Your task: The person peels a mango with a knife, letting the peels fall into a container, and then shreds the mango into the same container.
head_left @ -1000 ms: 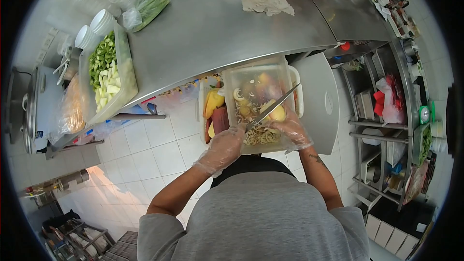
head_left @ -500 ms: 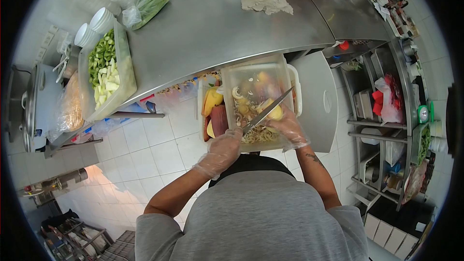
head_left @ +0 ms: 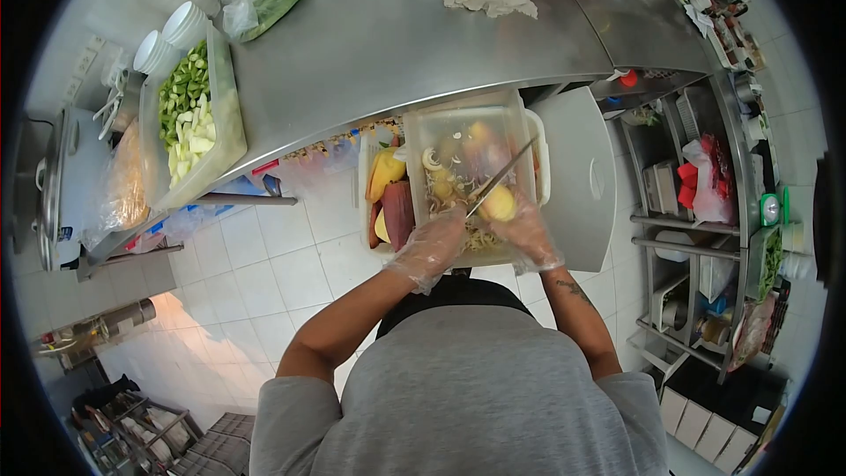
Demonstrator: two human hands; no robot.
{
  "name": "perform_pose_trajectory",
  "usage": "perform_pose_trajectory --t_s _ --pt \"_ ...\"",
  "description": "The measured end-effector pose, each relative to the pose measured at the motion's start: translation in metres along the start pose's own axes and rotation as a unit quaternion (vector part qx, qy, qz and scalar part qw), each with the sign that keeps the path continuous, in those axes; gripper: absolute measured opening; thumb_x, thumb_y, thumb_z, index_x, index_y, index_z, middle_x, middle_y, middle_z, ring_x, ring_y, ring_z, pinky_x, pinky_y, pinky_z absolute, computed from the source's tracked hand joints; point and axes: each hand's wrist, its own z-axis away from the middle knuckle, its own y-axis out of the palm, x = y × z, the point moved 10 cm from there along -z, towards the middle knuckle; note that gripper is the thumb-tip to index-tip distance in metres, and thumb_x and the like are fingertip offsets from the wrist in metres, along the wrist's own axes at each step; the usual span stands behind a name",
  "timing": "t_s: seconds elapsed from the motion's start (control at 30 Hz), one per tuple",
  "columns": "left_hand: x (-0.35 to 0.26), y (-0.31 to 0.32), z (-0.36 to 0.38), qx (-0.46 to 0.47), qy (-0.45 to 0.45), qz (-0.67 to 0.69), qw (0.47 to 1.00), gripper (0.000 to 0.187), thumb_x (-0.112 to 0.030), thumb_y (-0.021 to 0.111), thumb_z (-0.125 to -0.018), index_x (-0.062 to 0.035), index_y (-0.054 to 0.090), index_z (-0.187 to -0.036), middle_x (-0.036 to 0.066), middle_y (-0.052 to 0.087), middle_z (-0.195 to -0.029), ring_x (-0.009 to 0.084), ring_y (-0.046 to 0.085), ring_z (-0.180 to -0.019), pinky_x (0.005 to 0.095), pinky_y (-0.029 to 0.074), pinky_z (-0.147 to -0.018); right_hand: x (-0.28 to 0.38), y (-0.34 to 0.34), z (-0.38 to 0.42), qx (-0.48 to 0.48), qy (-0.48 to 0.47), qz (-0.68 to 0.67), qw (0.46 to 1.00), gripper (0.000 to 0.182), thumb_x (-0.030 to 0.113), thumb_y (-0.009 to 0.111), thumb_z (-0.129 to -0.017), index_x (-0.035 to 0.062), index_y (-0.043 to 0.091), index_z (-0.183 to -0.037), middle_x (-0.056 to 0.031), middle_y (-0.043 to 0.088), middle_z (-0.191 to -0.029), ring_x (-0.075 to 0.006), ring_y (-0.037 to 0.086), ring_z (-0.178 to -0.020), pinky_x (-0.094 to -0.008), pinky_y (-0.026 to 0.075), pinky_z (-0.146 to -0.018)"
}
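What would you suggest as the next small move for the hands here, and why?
Perhaps a short stroke of the long metal knife along the pale-yellow, round vegetable: the left hand holds the knife, the right hand the vegetable, both over a translucent plastic tub.

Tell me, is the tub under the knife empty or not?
Not empty. Curly peelings and bigger food pieces show in the plastic tub, below the knife. How deep they go, I can't tell.

- Pale square floor tiles (head_left: pixel 273 251), lit warmly in one patch (head_left: pixel 194 339) (almost orange)
- Broad steel counter (head_left: pixel 379 44), softly reflective
- Metal shelving (head_left: pixel 692 242) on the right
- Light wall (head_left: pixel 780 22) behind it
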Motion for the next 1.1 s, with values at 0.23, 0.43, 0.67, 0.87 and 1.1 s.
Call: perform_pose_trajectory --t_s 0.23,0.43,0.67,0.87,1.1 --pt "0.005 -0.013 0.013 -0.053 0.062 0.028 0.996 0.021 -0.003 0.046 -0.085 0.0058 0.047 -0.104 0.028 0.06 -0.096 0.0425 0.061 -0.093 0.048 0.048 -0.079 0.006 -0.013 0.007 -0.045 -0.009 0.075 0.996 0.075 0.019 0.083 -0.068 -0.0046 0.046 -0.129 -0.0127 0.06 -0.114 -0.0208 0.058 -0.104 -0.0304 0.047 -0.09" --pt "-0.017 -0.033 0.053 -0.07 0.075 -0.021 0.995 0.026 0.001 0.047 -0.082 0.0051 0.046 -0.108 0.024 0.058 -0.092 0.0415 0.06 -0.088 0.0474 0.048 -0.076 0.001 -0.03 0.004 -0.045 0.045 0.01 0.998 0.072 0.01 0.08 -0.071 -0.0045 0.042 -0.131 -0.009 0.06 -0.114 -0.0171 0.058 -0.104 -0.0298 0.048 -0.092" --pt "-0.012 -0.027 0.06 -0.039 0.065 -0.037 0.996 0.034 0.002 0.047 -0.081 0.0043 0.046 -0.115 0.023 0.06 -0.097 0.039 0.06 -0.093 0.0461 0.048 -0.078 0.014 -0.021 -0.003 -0.02 0.014 0.012 1.0 0.065 0.009 0.079 -0.072 -0.0041 0.046 -0.126 -0.0077 0.061 -0.11 -0.0153 0.059 -0.102 -0.0279 0.049 -0.089" --pt "-0.008 -0.025 0.064 -0.047 0.019 -0.032 0.998 0.035 0.003 0.046 -0.081 0.0037 0.046 -0.117 0.024 0.06 -0.1 0.0388 0.06 -0.095 0.0468 0.047 -0.08 0.011 -0.027 -0.005 -0.036 0.03 0.122 0.991 0.074 0.014 0.081 -0.068 -0.0055 0.044 -0.129 -0.0098 0.062 -0.11 -0.0176 0.059 -0.101 -0.0288 0.047 -0.09" --pt "-0.013 -0.028 0.071 -0.064 0.032 -0.053 0.996 0.028 0.0 0.043 -0.084 0.0042 0.046 -0.112 0.024 0.06 -0.096 0.0394 0.061 -0.093 0.0464 0.048 -0.078 0.018 -0.023 -0.003 -0.022 0.035 0.083 0.996 0.081 0.018 0.081 -0.066 -0.0071 0.042 -0.132 -0.0115 0.061 -0.111 -0.018 0.058 -0.101 -0.029 0.045 -0.092"
